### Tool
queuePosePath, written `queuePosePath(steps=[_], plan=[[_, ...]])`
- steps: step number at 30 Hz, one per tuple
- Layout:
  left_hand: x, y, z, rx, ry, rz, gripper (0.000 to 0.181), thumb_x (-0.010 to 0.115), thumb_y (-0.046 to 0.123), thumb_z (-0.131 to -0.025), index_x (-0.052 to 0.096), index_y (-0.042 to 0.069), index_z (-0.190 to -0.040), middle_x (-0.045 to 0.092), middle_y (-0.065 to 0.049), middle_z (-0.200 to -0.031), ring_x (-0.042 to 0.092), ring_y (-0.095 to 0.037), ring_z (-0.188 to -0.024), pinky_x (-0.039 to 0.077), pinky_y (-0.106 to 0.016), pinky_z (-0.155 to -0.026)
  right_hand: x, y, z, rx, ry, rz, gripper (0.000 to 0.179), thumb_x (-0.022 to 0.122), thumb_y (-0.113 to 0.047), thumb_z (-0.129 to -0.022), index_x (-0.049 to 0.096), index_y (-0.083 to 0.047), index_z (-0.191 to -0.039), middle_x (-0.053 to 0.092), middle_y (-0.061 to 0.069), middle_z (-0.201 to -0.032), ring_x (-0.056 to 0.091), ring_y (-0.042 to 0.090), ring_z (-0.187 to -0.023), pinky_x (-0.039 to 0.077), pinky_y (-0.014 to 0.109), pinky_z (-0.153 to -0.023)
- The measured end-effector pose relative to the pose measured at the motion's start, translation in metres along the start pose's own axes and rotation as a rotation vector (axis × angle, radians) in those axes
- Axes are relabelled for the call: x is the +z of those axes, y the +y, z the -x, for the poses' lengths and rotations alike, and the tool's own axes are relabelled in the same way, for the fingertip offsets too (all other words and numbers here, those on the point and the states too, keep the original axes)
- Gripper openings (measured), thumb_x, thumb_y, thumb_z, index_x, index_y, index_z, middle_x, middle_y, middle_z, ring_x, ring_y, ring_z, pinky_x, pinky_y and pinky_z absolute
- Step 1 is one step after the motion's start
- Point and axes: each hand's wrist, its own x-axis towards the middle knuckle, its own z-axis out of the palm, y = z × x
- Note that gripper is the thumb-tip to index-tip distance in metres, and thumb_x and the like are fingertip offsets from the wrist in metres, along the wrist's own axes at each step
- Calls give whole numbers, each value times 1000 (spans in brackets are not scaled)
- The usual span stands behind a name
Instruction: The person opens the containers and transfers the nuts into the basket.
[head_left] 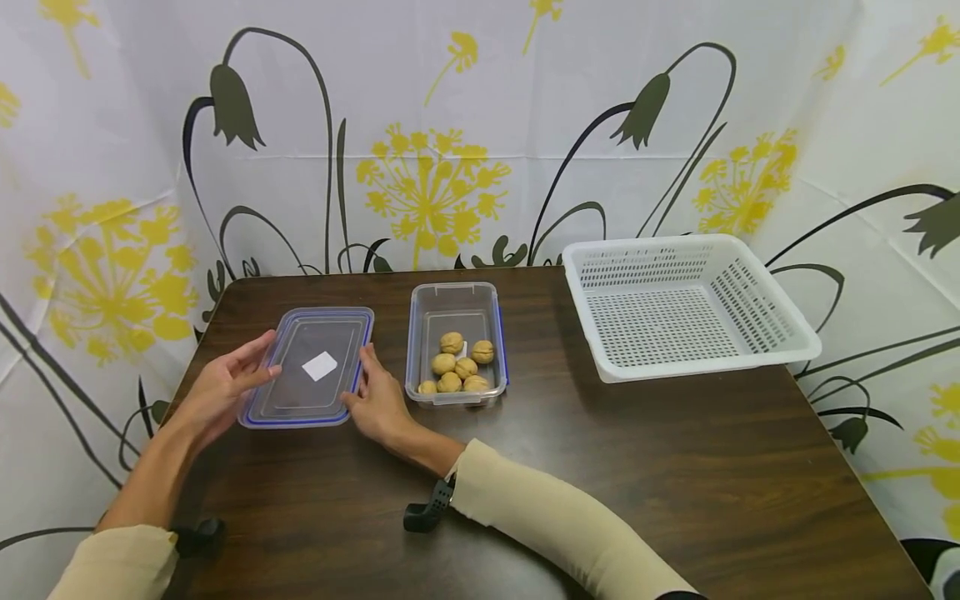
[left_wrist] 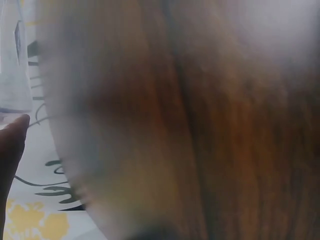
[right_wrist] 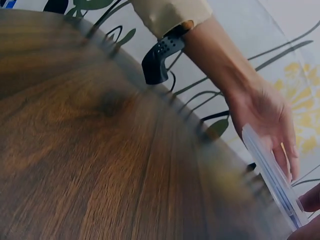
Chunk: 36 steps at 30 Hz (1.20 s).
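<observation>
A clear rectangular lid point(head_left: 296, 383) with a blue seal and a white label is raised over the left side of the table. My right hand point(head_left: 378, 400) pinches its right edge, and in the right wrist view the lid point(right_wrist: 275, 177) shows nearly edge-on. At the lid's left edge is my left hand point(head_left: 225, 383), fingers extended and thumb overlapping the lid in the head view. One left fingertip point(left_wrist: 22, 125) shows beside the lid in the left wrist view. Right of the lid, a clear container point(head_left: 457, 300) holds several walnuts point(head_left: 444, 363) toward its near end.
A white perforated basket point(head_left: 712, 362) stands at the back right of the dark wooden table point(head_left: 600, 467). Behind the table hangs a flowered curtain point(head_left: 465, 83). Both wrists wear black straps with camera mounts point(head_left: 427, 515).
</observation>
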Motion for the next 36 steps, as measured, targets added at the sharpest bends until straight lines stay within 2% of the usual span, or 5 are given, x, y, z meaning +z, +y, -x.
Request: queuePosePath(steps=[8, 15, 25, 31, 36], plan=[[-4, -13, -4, -28, -21, -2, 82, 59, 2, -107, 3, -9, -165, -6, -22, -175, -13, -30, -162, 4, -24, -127, 5, 8, -6, 18, -24, 80, 76, 72, 6, -93, 36, 6, -160, 27, 20, -171, 44, 23, -149, 37, 19, -115], [-6, -18, -5, -53, -11, -26, 83, 59, 7, -108, 1, -6, -166, -8, -21, -175, -14, -31, -162, 3, -26, -128, 3, 10, -12, 37, -60, 246, 75, 78, -6, -93, 43, 2, -159, 35, 17, -169, 37, 21, -155, 28, 23, -124], [-1, -15, -9, -96, 68, -18, 83, 61, 16, -109, 5, -5, -167, -4, -20, -176, -10, -31, -163, -1, -39, -129, -10, 3, -14, 21, -110, 393, 75, 80, -17, -93, 47, -3, -159, 38, 15, -169, 43, 22, -152, 32, 24, -122], [3, -8, -10, -19, 169, 106, 80, 60, 19, -109, 9, -6, -166, 4, -12, -178, -1, -21, -165, -7, -34, -129, -33, -20, -6, -22, -220, 211, 66, 79, -9, -94, 53, -3, -155, 50, 12, -162, 65, 28, -132, 50, 22, -106], [10, 3, -12, 68, 144, 157, 76, 57, 15, -110, 10, -7, -166, 8, -14, -178, 4, -22, -165, 6, -26, -129, -64, -40, -3, -45, -334, 40, 56, 76, -4, -96, 58, 2, -148, 59, 18, -152, 62, 34, -135, 52, 28, -108]])
